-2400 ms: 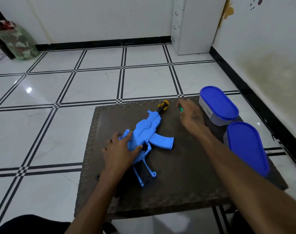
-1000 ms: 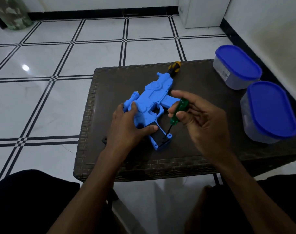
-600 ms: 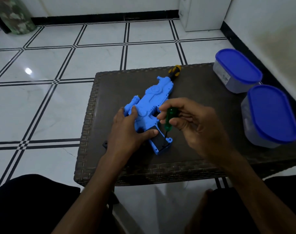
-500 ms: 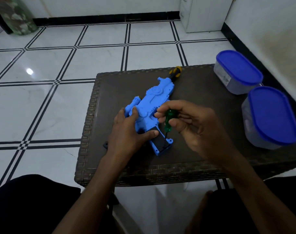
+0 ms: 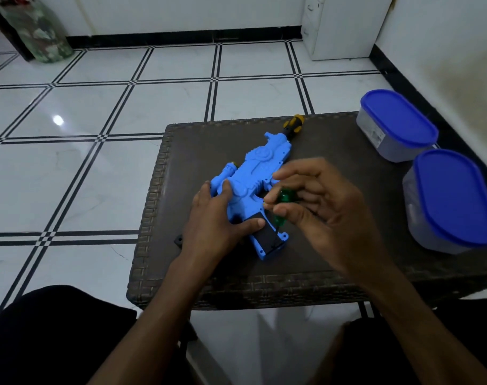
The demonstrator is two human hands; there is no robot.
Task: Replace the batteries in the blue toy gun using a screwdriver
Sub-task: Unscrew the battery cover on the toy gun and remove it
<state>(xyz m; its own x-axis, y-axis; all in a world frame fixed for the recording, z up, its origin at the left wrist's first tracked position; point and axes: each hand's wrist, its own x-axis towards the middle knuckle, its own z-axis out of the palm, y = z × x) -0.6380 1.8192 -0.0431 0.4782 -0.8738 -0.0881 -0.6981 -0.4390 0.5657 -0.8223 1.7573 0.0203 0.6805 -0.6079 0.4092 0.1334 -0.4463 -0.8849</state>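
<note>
The blue toy gun (image 5: 257, 173) lies flat on a dark woven table (image 5: 333, 173), its yellow-and-black muzzle pointing to the far right. My left hand (image 5: 218, 220) grips the gun's body, thumb lying across it just above the black panel in the grip. My right hand (image 5: 320, 207) pinches the green handle of a small screwdriver (image 5: 285, 198) between thumb and fingers. The screwdriver stands nearly upright, its thin shaft reaching down to the right edge of the black panel (image 5: 268, 238).
Two clear tubs with blue lids stand at the table's right side, one far (image 5: 397, 120) and one near (image 5: 453, 195). A small black piece (image 5: 178, 240) lies near the table's left edge. White tiled floor surrounds the table; a wall runs along the right.
My right hand picked up the green screwdriver from the table's far side, carried it to the gun and stood it upright on the black panel. My left hand has kept its hold on the gun.
</note>
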